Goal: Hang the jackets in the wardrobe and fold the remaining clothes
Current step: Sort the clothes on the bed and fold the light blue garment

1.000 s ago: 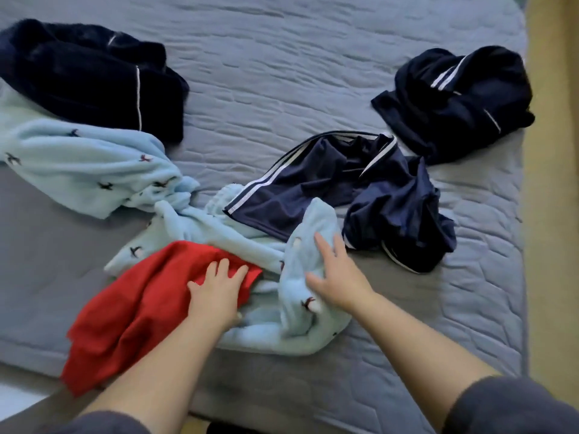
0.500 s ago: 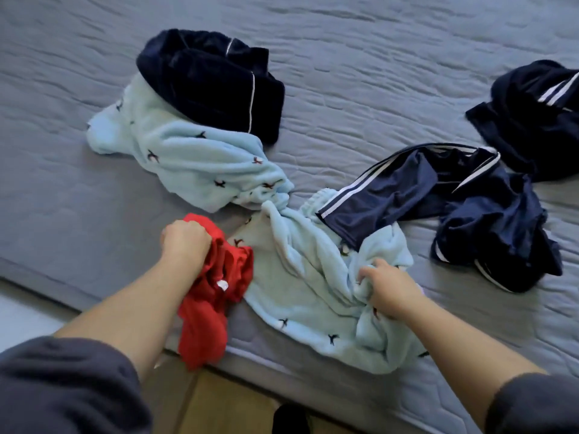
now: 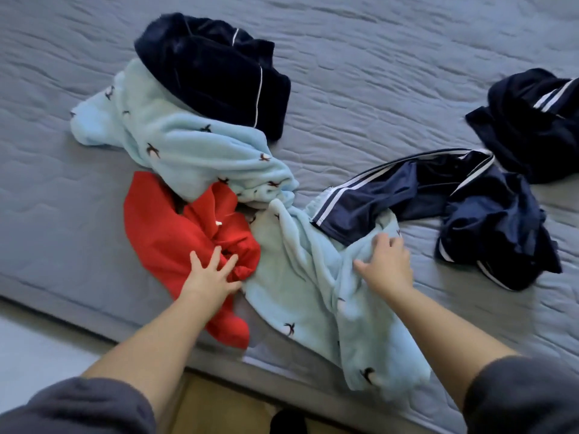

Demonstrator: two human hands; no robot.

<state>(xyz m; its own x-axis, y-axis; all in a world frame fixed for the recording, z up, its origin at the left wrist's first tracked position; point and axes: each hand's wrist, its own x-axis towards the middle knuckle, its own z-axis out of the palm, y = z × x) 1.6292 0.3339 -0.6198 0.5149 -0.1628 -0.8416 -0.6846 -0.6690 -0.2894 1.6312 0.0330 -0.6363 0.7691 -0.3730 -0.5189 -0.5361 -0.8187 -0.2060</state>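
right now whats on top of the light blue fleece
A dark navy velvet garment covers its far end, a striped navy garment overlaps its middle, and the right hand rests on it. The fleece beneath them is hidden.

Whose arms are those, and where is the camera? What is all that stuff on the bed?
There is no machine here: those are a person's two bare arms. The camera sits on the person's head and looks down, so you see what they see. It is the only view.

They stand at a bed covered by a grey quilt. On it lie a red garment, a light blue fleece with little birds, a dark blue fuzzy garment on the fleece's far end, a navy striped garment and, far right, a dark striped garment.

The left hand lies with spread fingers on the red garment. The right hand rests on the light blue fleece. It is too blurry to tell if it grips.
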